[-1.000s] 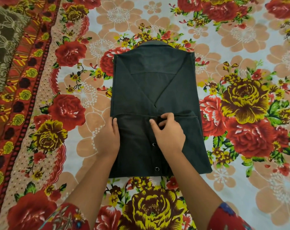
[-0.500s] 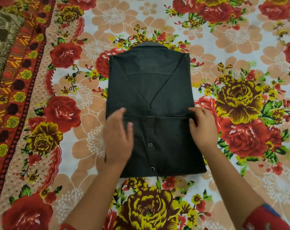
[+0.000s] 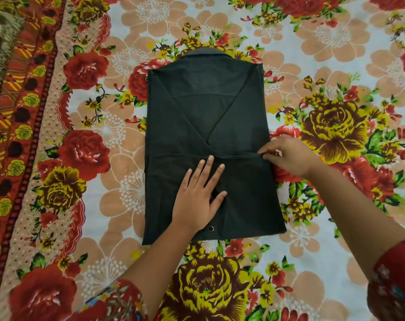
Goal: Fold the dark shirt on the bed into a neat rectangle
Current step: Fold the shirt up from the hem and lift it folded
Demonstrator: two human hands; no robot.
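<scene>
1. Two hands are on the shirt, which lies in the middle of the sheet, collar away, sides folded in, lower part folded up.
2. Left hand lies flat on the lower panel, fingers straight and spread, holding nothing.
3. Right hand pinches the fold's edge at the shirt's right side, fingers curled.

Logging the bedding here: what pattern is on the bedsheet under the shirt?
Floral bedsheet: red and yellow roses, peach blossoms; best in the head view.
</scene>
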